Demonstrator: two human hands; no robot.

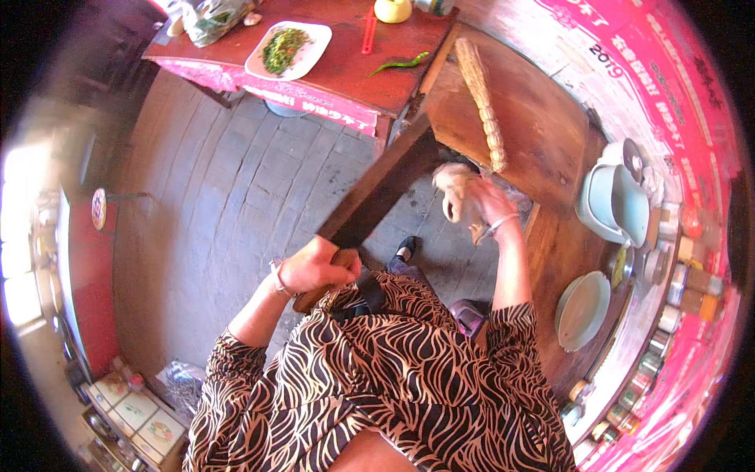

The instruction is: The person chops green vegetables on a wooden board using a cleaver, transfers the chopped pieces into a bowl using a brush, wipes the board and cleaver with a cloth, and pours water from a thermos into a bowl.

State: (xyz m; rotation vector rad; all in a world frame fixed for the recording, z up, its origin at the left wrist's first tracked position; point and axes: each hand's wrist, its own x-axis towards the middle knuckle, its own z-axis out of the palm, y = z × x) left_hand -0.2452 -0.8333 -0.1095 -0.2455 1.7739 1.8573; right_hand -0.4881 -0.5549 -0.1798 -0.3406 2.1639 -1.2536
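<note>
My left hand (318,268) is closed around the wooden handle of a large kitchen knife (377,186). Its broad, dark blade slants away over the tiled floor, up and to the right. A crumpled beige cloth (453,184) is in my right hand (496,205), which is blurred, near the far end of the blade. Whether the cloth touches the blade is hard to tell. Just beyond that hand, a straw hand brush (481,106) lies on a brown wooden board (537,135).
A red table (336,71) ahead carries a white dish of chopped greens (288,50), a green chili (399,64) and a plastic bag (215,20). At right are a pale blue basin (616,206), a shallow bowl (583,311) and several jars (649,363) along the wall.
</note>
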